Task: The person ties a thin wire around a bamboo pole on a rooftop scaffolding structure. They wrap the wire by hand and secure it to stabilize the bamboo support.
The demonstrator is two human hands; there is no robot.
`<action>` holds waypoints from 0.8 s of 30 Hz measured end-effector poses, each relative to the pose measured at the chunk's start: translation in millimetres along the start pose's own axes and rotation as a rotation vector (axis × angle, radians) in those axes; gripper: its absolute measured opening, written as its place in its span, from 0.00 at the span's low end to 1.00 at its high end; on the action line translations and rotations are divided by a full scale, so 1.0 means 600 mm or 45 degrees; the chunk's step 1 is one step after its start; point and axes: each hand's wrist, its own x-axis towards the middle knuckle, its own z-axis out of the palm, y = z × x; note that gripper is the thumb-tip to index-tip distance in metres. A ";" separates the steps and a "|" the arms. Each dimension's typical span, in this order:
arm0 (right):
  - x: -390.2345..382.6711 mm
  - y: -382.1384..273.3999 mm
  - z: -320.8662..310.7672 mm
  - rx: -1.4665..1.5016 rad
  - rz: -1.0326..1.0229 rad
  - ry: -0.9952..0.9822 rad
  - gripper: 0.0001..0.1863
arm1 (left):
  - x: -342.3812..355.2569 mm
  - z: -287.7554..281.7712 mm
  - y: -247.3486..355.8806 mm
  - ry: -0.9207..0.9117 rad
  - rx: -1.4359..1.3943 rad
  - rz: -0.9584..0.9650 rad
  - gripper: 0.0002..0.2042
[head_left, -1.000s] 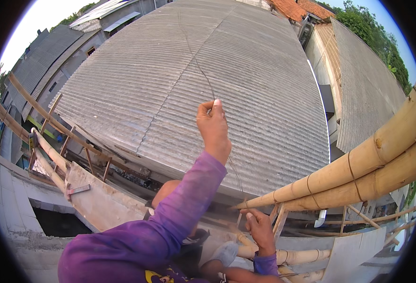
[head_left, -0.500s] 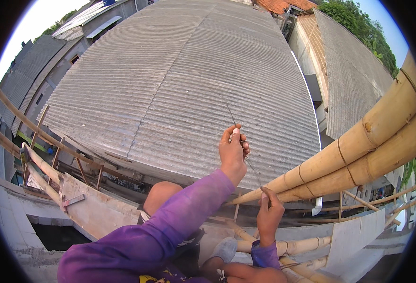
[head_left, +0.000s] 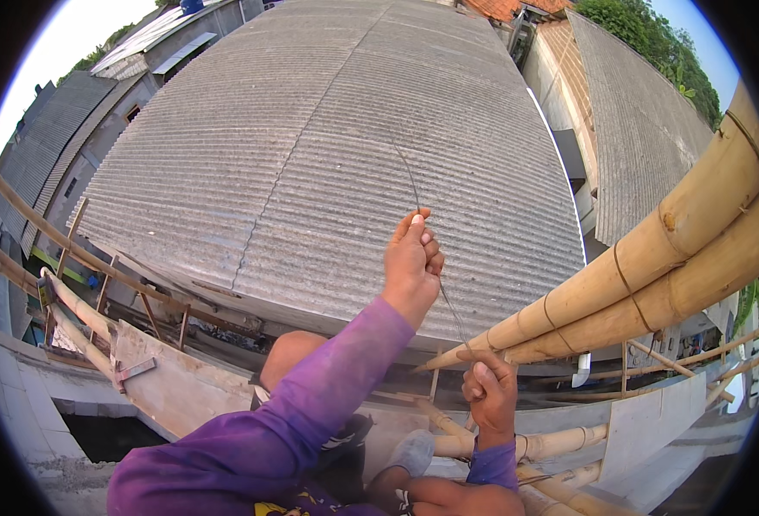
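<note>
Corrugated grey roofing [head_left: 199, 163] fills most of the view below us, stretching away in open daylight. Seen against it is a thin dark wire [head_left: 411, 178], running between the person's two hands and on past the upper one. Higher and farther out, the left hand [head_left: 412, 267] pinches the wire between thumb and forefinger, its other fingers curled in, and a free length bends upward beyond the fingertips. From there the wire slants down to the right hand [head_left: 493, 391], which is closed on it near the forefinger, thumb pressed against the folded fingers. Purple sleeves [head_left: 341, 365] cover both arms; below them I see a bent knee [head_left: 289, 361] and a foot in a grey sock [head_left: 414, 451]. Just beside the right hand, two thick bamboo poles [head_left: 646, 249] rise side by side toward the upper right, with thin bands around them. Lower bamboo [head_left: 560, 443] passes by the right wrist toward a flat grey panel [head_left: 651, 430]. Over on the left, a small red-and-grey tool [head_left: 135, 371] sits against a pale board [head_left: 182, 378], near slender wooden rails [head_left: 95, 258]. Farthest off are orange tiles [head_left: 493, 8] and green trees [head_left: 642, 43].
</note>
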 end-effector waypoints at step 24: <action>0.027 0.039 0.009 -1.327 -0.321 0.565 0.09 | -0.015 0.007 0.000 -0.119 0.162 -0.031 0.10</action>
